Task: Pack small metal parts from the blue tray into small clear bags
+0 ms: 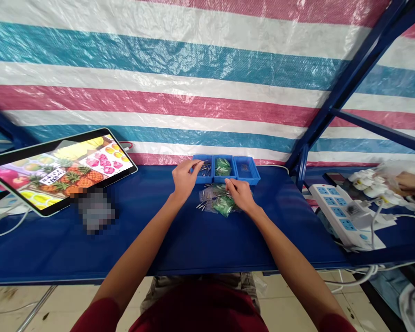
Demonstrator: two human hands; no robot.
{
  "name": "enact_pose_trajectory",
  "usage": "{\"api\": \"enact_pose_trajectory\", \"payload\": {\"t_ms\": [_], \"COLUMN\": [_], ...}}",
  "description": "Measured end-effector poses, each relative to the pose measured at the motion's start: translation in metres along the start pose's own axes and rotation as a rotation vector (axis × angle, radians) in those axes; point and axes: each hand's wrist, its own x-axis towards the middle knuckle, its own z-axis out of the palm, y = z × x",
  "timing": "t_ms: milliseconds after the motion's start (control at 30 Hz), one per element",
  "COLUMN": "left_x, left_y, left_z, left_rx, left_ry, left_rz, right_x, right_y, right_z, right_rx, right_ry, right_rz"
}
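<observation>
Red shirt faces a blue table, small trays and striped sheeting.

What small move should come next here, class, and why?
Probably the right hand should lift a green packet from the pile into the middle bin: its fingers are at the pile, and similar ones lie in that bin.
</observation>
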Motion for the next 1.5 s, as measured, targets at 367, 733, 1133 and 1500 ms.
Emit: {"api": "enact_pose_trajectory", "payload": {"t_ms": [367,733,1133,1500], "left_x": [-0.033,-0.047,-0.018,-0.021], "left_y": [0.001,0.006,0.018,0.019], "left_z": [-0.039,-0.028,-0.021,0.018], "left_rx": [0.376,0.422,0.384,-0.366], "left_ry": [-0.954,-0.928,-0.779,-0.502], "left_rz": [-0.198,-0.142,-0.017,-0.108], "right_x": [0.0,0.0,0.0,0.0], "right_y": [0.003,0.004,0.006,0.008], "right_z": [0.001,0.003,0.003,0.004], "right_rx": [-0.089,-0.087,-0.062,0.015], "right_ry": [-0.063,-0.072,-0.013,0.089], "right_rz": [-0.021,-0.042,-0.059,-0.074]}}
